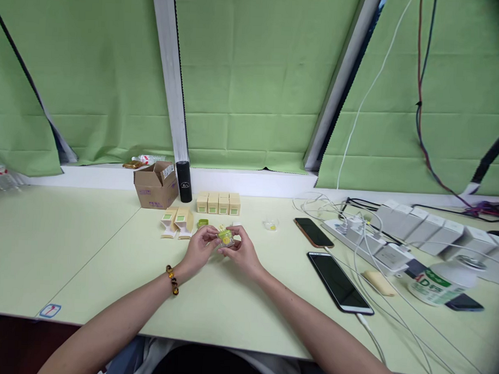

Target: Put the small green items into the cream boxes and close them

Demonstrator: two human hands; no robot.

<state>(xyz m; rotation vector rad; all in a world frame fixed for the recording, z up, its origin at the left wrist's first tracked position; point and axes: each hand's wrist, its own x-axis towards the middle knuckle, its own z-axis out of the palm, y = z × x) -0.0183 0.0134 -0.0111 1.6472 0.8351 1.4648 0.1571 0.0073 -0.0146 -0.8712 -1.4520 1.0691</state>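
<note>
Both my hands meet over the middle of the pale green table [108, 258]. My left hand [200, 248], with a bead bracelet on its wrist, and my right hand [241, 252] pinch a small yellow-green item in clear wrapping [225, 237] between their fingertips. Just behind them lie a small green piece [203, 223] and two open cream boxes [177, 221] lying on their sides. A row of several closed cream boxes [218, 203] stands further back.
A brown cardboard box [155, 186] and a black cylinder [185, 181] stand at the back. A small clear wrapper [271, 225] lies right of my hands. Two phones [338, 280], a power strip [366, 240] with cables, white adapters and a white jar [438, 281] fill the right side.
</note>
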